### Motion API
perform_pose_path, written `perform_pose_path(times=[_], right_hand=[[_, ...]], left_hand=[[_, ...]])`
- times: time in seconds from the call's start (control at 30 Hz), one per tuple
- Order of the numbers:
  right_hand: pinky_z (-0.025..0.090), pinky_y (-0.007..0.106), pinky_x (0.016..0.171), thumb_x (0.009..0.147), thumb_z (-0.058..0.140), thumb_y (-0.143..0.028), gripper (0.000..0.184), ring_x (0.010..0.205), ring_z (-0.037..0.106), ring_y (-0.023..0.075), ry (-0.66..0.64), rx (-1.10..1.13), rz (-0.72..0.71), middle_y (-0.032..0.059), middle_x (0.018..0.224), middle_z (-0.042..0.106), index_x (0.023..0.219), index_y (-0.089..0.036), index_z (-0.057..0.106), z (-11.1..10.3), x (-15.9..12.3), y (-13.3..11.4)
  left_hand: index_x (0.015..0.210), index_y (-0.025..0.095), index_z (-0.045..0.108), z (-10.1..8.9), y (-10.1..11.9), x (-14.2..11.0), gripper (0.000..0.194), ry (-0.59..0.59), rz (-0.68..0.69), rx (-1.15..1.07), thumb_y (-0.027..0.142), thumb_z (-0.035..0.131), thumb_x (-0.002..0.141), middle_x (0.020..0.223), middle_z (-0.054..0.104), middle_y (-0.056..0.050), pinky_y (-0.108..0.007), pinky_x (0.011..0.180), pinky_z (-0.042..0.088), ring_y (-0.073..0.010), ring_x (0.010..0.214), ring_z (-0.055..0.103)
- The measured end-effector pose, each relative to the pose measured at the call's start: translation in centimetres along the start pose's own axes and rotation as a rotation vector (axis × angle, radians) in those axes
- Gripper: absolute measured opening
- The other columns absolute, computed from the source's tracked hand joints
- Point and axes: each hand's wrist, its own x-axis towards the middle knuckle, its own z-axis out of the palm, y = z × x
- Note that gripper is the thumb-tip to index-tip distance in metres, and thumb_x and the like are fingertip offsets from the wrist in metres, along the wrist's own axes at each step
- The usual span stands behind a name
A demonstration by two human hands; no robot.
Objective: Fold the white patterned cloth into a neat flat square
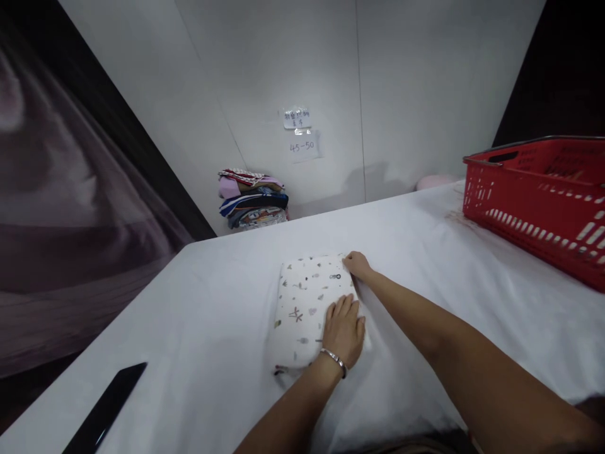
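A folded white cloth (pixel 302 309) printed with small plants and figures lies on the white-covered table (pixel 212 315). My left hand (pixel 344 331), with a bracelet on the wrist, rests flat on its right part, fingers stretched out. At the far right corner, my right hand (pixel 358 263) has its fingers closed on the edge of the fabric. Part of the cloth's right side is hidden under the left hand. A small dark bit shows at its near left corner.
On the right stands a red plastic basket (pixel 534 208). A stack of folded clothes (pixel 254 198) sits beyond the far edge, against the wall. Paper labels (pixel 303 146) are taped above. A black flat object (pixel 106 407) lies at the near left. A dark curtain (pixel 61 208) hangs at left.
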Motion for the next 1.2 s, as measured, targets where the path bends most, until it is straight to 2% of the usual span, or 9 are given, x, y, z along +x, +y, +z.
perform_pose_path(times=[0.2, 0.43, 0.6, 0.73, 0.8, 0.9, 0.97, 1.07, 1.2], right_hand=[[0.036, 0.024, 0.059, 0.079, 0.055, -0.041, 0.028, 0.073, 0.060, 0.0170, -0.039, -0.035, -0.006, 0.0078, 0.081, 0.069, 0.078, -0.015, 0.065, -0.3, -0.1, -0.1], [0.037, 0.025, 0.066, 0.084, 0.049, -0.030, 0.022, 0.085, 0.059, 0.0192, -0.016, -0.084, -0.002, 0.0118, 0.093, 0.068, 0.085, -0.014, 0.065, 0.5, 0.4, -0.7], [0.039, 0.025, 0.068, 0.082, 0.055, -0.037, 0.028, 0.081, 0.061, 0.0200, -0.044, -0.048, 0.013, 0.0116, 0.086, 0.069, 0.086, -0.012, 0.067, -0.3, 0.4, -0.1], [0.040, 0.026, 0.081, 0.086, 0.049, -0.033, 0.033, 0.096, 0.058, 0.0185, 0.016, 0.003, -0.038, 0.0102, 0.108, 0.065, 0.110, -0.014, 0.061, -1.1, -2.0, 0.1], [0.038, 0.025, 0.089, 0.088, 0.046, -0.027, 0.032, 0.104, 0.055, 0.0161, 0.029, 0.037, -0.109, 0.0069, 0.118, 0.061, 0.115, -0.018, 0.059, -1.1, -3.9, 0.4], [0.034, 0.028, 0.098, 0.084, 0.050, -0.019, 0.030, 0.114, 0.050, 0.0155, -0.068, 0.144, -0.266, 0.0030, 0.123, 0.059, 0.111, -0.022, 0.062, -1.0, -6.0, 1.0], [0.034, 0.031, 0.100, 0.080, 0.054, -0.016, 0.029, 0.115, 0.051, 0.0170, -0.186, 0.265, -0.296, 0.0029, 0.122, 0.060, 0.106, -0.022, 0.066, -1.2, -6.5, 1.3], [0.038, 0.033, 0.098, 0.079, 0.054, -0.018, 0.029, 0.109, 0.055, 0.0180, -0.241, 0.505, -0.154, 0.0044, 0.117, 0.064, 0.105, -0.018, 0.067, -2.4, -5.9, 1.7], [0.046, 0.030, 0.088, 0.080, 0.051, -0.018, 0.027, 0.102, 0.059, 0.0165, -0.057, 0.788, 0.054, 0.0071, 0.111, 0.066, 0.102, -0.016, 0.067, -3.6, -5.6, 2.3]], left_hand=[[0.126, 0.020, 0.048, 0.5, -0.1, -0.2, 0.038, 0.018, 0.020, 0.006, 0.026, 0.035, 0.090, 0.140, 0.043, -0.007, -0.048, 0.108, 0.027, -0.0236, 0.131, 0.034], [0.129, 0.020, 0.045, 0.6, -0.1, -0.2, 0.040, 0.020, 0.008, -0.005, 0.027, 0.033, 0.091, 0.141, 0.042, -0.007, -0.048, 0.108, 0.027, -0.0237, 0.131, 0.034], [0.128, 0.020, 0.046, 0.7, -0.1, -0.2, 0.040, 0.031, 0.011, -0.007, 0.028, 0.034, 0.091, 0.139, 0.044, -0.007, -0.047, 0.108, 0.027, -0.0235, 0.130, 0.034], [0.128, 0.021, 0.046, 0.7, -0.2, -0.2, 0.039, 0.032, 0.016, 0.005, 0.027, 0.033, 0.091, 0.139, 0.043, -0.007, -0.046, 0.107, 0.027, -0.0229, 0.130, 0.035], [0.128, 0.021, 0.046, 0.7, -0.2, -0.1, 0.039, 0.030, 0.021, 0.003, 0.027, 0.034, 0.091, 0.139, 0.043, -0.007, -0.046, 0.107, 0.027, -0.0228, 0.130, 0.035], [0.128, 0.019, 0.045, 0.7, 0.0, 0.1, 0.040, 0.032, 0.023, 0.011, 0.027, 0.034, 0.091, 0.138, 0.044, -0.008, -0.047, 0.107, 0.026, -0.0233, 0.129, 0.035], [0.128, 0.019, 0.046, 0.7, 0.2, 0.1, 0.040, 0.029, 0.016, 0.028, 0.028, 0.034, 0.091, 0.138, 0.044, -0.009, -0.047, 0.107, 0.026, -0.0233, 0.129, 0.036], [0.127, 0.019, 0.047, 0.6, 0.2, 0.1, 0.039, 0.013, 0.004, 0.033, 0.027, 0.034, 0.091, 0.139, 0.044, -0.008, -0.047, 0.107, 0.026, -0.0227, 0.130, 0.035], [0.120, 0.020, 0.054, -0.5, -0.4, 0.7, 0.036, 0.003, 0.011, -0.041, 0.028, 0.036, 0.090, 0.133, 0.051, -0.007, -0.041, 0.105, 0.033, -0.0201, 0.125, 0.043]])
